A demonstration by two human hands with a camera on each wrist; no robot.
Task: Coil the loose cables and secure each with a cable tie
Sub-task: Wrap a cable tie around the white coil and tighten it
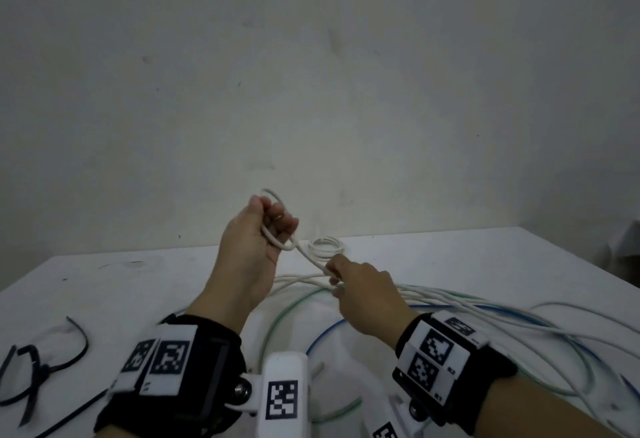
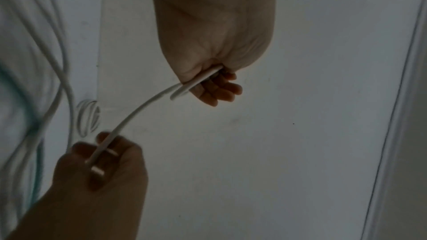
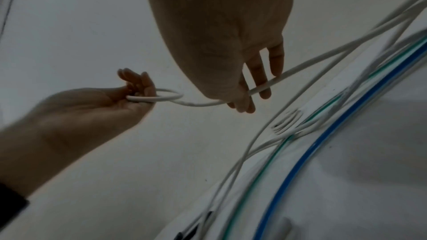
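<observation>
Lying on the table: one blue cable (image 1: pixel 349 325), one green cable (image 1: pixel 277 320), several white cables (image 1: pixel 450 299), one small white coil (image 1: pixel 325 247), about three black cable ties (image 1: pixel 31 372).

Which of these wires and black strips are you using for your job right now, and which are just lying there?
In use now:
- thin white cable, looped in the left hand and gripped by the right hand

Waiting on the white table:
- black plastic cable ties
- long blue cable
- long green cable
- small coiled white cable; whether it is tied cannot be told
</observation>
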